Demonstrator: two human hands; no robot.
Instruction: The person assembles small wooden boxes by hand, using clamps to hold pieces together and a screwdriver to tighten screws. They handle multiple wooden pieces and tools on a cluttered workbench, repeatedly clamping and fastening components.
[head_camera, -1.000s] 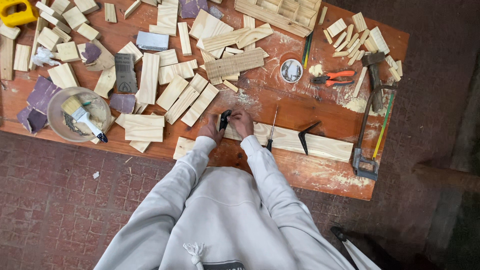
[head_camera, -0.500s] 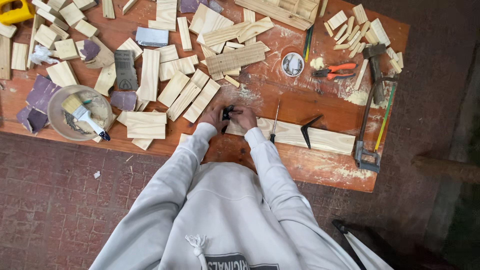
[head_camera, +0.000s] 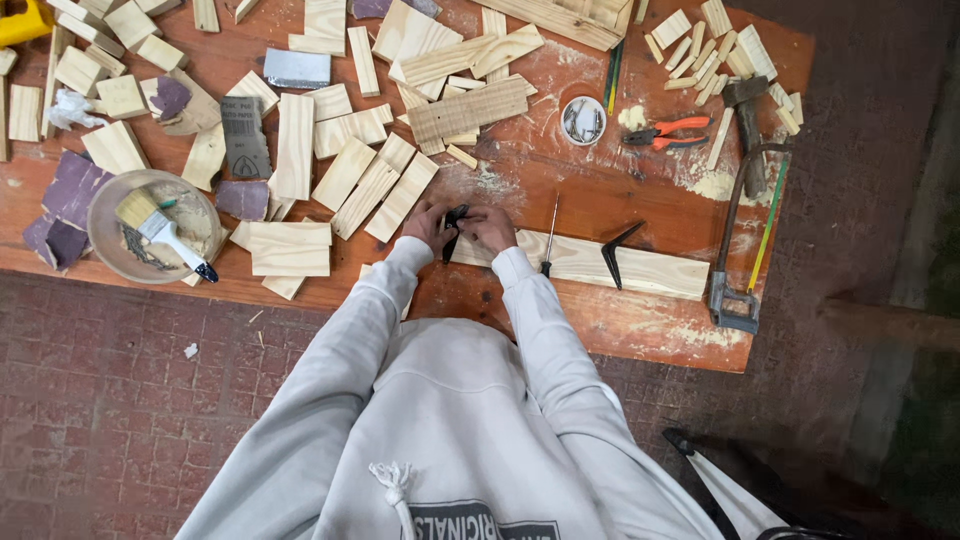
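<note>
Both hands form one grip on a small black metal bracket (head_camera: 455, 222): the left hand (head_camera: 427, 225) and right hand (head_camera: 489, 227) pinch it between their fingertips, pressed close together. The bracket sits at the left end of a long pale wooden plank (head_camera: 585, 264) lying on the orange bench (head_camera: 560, 320). A screwdriver (head_camera: 549, 238) lies just beside the right hand, and a second black bracket (head_camera: 617, 252) rests farther along the plank.

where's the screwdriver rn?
Head view: the screwdriver lies on the table, just right of the right hand, its handle end over the long plank, left of the black angle bracket.
</note>
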